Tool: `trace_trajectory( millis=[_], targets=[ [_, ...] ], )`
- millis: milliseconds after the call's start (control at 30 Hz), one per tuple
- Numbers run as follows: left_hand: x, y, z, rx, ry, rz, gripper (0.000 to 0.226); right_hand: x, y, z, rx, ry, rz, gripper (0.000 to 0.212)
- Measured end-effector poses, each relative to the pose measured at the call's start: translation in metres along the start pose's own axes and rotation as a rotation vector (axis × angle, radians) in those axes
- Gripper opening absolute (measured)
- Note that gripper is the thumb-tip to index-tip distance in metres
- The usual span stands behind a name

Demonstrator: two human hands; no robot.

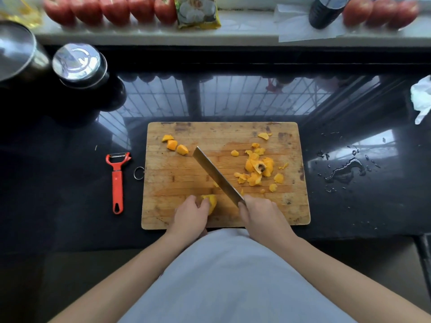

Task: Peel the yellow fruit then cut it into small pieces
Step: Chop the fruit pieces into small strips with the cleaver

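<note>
Our left hand (190,212) pinches the peeled yellow fruit (211,201), likely soft and slippery, so we hold its rear; our right hand (258,213) grips the cleaver (217,176).

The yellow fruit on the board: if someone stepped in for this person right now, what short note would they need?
Left hand holds the remaining fruit chunk at the near edge of the cutting board.
Right hand grips the knife, blade angled over the board beside the chunk.
Done: peeling looks finished; the peels and pit are piled on the board's right, and three cut pieces sit at the far left. The red peeler lies on the counter, left of the board.
Left: cut the held chunk into small pieces.
</note>
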State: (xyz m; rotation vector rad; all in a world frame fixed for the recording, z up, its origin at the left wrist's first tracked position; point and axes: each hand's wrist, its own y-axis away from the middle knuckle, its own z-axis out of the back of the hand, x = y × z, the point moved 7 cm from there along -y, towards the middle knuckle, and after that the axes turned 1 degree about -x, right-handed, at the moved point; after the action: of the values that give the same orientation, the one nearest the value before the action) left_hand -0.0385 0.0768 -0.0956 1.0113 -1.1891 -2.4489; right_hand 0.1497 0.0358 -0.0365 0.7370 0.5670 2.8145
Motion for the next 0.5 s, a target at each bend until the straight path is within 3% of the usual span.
trace_trajectory(
  millis=[100,200,333,500],
  targets=[
    [0.0,0.005,-0.016,0.128,0.399,0.211,0.029,0.005,0.006,0.011,-0.049,-0.054,0.051,0.023],
    [-0.003,0.01,-0.028,0.188,0.683,0.309,0.025,0.014,0.017,0.025,-0.096,-0.044,0.123,0.022],
    [-0.002,0.014,-0.033,0.243,0.833,0.317,0.025,0.014,0.026,0.029,-0.023,0.041,0.12,0.022],
    [-0.003,0.014,-0.038,0.27,0.846,0.267,0.027,0.017,0.036,0.029,0.021,0.131,0.148,0.017]
  ],
)
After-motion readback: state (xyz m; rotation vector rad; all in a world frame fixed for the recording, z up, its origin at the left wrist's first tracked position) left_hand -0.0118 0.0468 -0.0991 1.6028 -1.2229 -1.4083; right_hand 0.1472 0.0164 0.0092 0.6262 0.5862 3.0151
